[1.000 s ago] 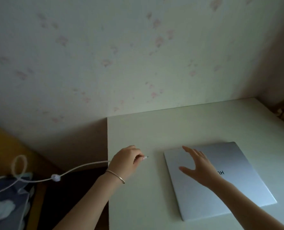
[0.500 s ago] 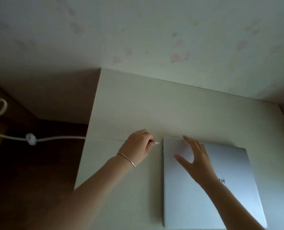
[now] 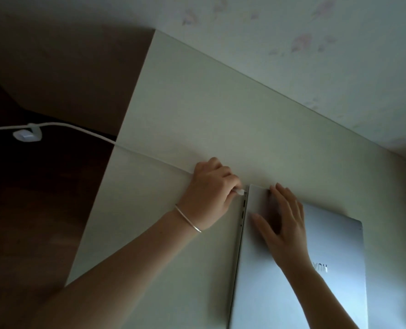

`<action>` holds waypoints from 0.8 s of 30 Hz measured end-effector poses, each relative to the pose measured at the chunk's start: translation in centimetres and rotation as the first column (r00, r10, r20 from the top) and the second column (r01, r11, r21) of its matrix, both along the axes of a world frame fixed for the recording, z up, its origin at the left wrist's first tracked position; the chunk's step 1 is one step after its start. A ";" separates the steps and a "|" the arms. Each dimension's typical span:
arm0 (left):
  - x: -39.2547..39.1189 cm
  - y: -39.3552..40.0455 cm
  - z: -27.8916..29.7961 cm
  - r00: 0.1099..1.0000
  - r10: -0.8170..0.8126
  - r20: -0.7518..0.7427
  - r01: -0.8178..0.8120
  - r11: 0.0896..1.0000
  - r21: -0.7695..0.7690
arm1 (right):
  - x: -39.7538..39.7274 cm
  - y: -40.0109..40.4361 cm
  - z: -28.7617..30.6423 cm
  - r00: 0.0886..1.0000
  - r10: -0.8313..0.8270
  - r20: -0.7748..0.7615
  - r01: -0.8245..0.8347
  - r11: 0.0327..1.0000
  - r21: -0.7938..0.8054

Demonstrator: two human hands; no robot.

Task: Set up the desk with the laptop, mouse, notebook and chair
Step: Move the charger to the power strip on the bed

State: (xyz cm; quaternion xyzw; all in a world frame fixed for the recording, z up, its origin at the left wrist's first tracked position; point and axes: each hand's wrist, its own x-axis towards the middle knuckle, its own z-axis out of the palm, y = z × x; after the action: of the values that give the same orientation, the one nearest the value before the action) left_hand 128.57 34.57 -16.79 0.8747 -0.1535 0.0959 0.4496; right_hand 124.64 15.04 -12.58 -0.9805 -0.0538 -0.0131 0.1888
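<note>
In the head view, a closed silver laptop with a matte metal lid [image 3: 328, 269] lies flat on the right part of a pale off-white rectangular desk [image 3: 197, 103], its left side edge showing a row of small ports and its far left corner near the middle of the desktop. The desk's far edge meets a pale wall papered with faint pink floral marks [image 3: 316, 39]; to the left of the desk is a dark brown floor [image 3: 30, 222]. No container shows in this view; the laptop is the only one of the task's things that can be seen, apart from a small dark object at the right edge that is too blurred to name. The left hand [image 3: 211, 193], a thin silver bangle [image 3: 187, 218] round its wrist, reaches in from the lower left with fingers curled, pinching the white plug of a thin white charging cable [image 3: 83, 131] right at the far end of the laptop's left edge; whether the plug is seated in a port cannot be told. The cable runs left from the hand across the desk, off its left edge, past a small white clip [image 3: 27, 135]. The right hand [image 3: 282, 219] lies flat on the lid near that same corner, fingers straight and slightly spread, thumb stretched out toward the left edge.
</note>
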 end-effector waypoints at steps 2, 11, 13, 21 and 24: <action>-0.2 -0.2 0.0 1.000 0.001 -0.004 -0.001 1.000 0.004 | -0.1 -0.1 -0.5 1.000 0.004 0.002 -0.003 0.998 -0.057; 0.0 -0.3 0.0 1.000 0.022 -0.009 -0.021 0.999 0.029 | -0.2 0.2 -1.0 1.000 -0.001 0.024 0.004 0.990 -0.139; 0.0 -0.2 0.1 1.000 0.013 -0.013 -0.012 1.000 0.025 | -0.2 0.2 -1.0 1.000 0.003 0.028 0.001 0.990 -0.142; 0.1 -0.3 0.0 1.000 0.007 -0.027 -0.006 1.000 0.026 | -0.3 0.2 -1.1 1.000 -0.001 0.026 0.005 0.990 -0.142; 0.2 -0.4 -0.1 0.999 -0.012 -0.032 0.012 1.000 0.020 | -0.2 0.2 -1.1 1.000 -0.004 0.025 0.008 0.990 -0.143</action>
State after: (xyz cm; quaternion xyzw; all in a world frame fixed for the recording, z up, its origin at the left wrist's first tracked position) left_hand 128.73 34.12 -16.89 0.8797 -0.1525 0.0775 0.4437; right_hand 124.41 15.21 -13.65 -0.9914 -0.0540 -0.0221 0.1171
